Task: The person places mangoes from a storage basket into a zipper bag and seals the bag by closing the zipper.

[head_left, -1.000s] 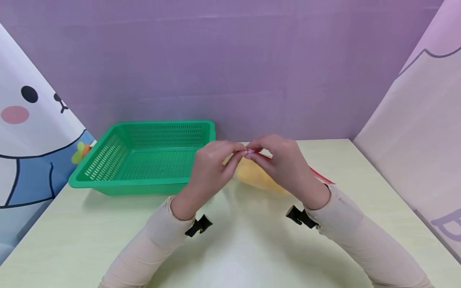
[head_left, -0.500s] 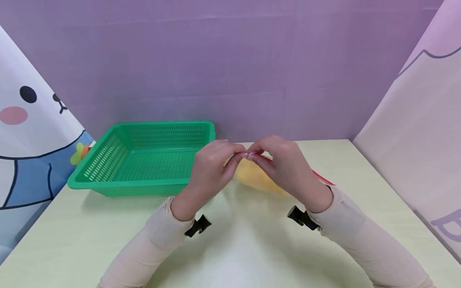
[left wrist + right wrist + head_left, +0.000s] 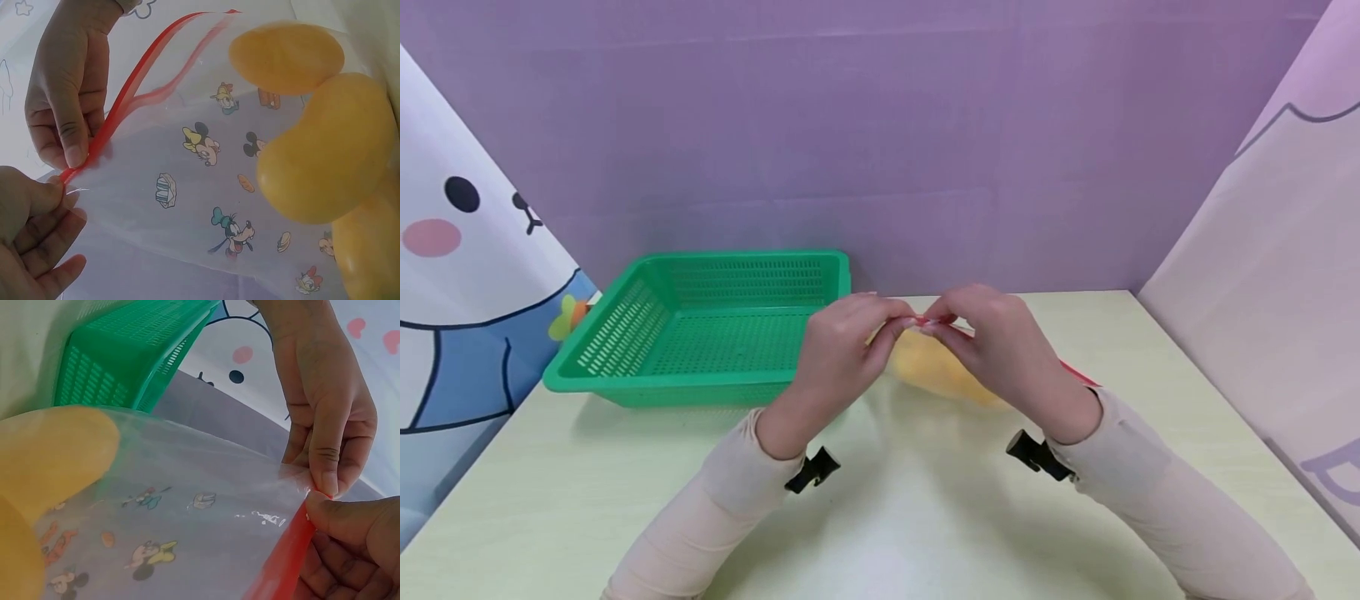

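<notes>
A clear zip-lock bag (image 3: 187, 240) printed with cartoon characters holds several yellow mangoes (image 3: 331, 150). Along its mouth runs a red zip strip (image 3: 131, 87), whose two sides stand apart beyond the right hand in the left wrist view. My left hand (image 3: 846, 337) pinches one end of the strip between thumb and forefinger. Close beside it, my right hand (image 3: 996, 342) pinches the same strip, leaving a short red stretch between the fingertips. In the head view the hands cover much of the bag, and the mangoes show as a yellow shape below them.
A green plastic basket (image 3: 700, 382) with slotted sides sits at the back left of the pale table (image 3: 880, 533), just beyond my left hand. A purple backdrop (image 3: 880, 150) rises behind, and printed panels stand at both sides.
My right hand has slid slightly rightward along the strip, so a little red now shows between the fingertips. The left hand keeps its pinch in nearly the same place.
</notes>
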Motion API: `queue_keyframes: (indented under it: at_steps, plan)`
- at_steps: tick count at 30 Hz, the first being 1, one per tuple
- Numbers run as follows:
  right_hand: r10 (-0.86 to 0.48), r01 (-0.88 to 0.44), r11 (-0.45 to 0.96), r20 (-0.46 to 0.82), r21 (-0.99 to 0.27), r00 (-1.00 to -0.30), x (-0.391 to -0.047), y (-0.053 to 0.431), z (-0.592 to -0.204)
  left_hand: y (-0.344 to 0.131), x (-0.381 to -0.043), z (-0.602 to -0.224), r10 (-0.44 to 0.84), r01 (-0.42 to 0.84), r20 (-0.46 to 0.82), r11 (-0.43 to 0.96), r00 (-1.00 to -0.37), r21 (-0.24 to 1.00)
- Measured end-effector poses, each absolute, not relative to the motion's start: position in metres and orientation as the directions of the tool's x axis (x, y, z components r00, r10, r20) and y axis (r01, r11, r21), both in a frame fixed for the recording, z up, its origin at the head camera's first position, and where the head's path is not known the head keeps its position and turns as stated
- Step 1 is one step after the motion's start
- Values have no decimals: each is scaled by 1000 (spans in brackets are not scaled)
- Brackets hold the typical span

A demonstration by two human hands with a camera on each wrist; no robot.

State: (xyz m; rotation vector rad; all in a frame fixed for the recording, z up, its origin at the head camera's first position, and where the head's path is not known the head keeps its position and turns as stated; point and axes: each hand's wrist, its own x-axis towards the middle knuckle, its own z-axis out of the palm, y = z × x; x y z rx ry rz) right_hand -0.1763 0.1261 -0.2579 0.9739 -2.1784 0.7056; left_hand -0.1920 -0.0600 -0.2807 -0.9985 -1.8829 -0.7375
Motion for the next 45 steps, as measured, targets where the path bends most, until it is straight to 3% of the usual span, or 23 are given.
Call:
queue_keyframes:
  at_steps: [45]
  plan:
    - [-436,-772,593,716,-229,-546,-168,145,-264,-64,-186,-284,326,854,889,504,-323,125]
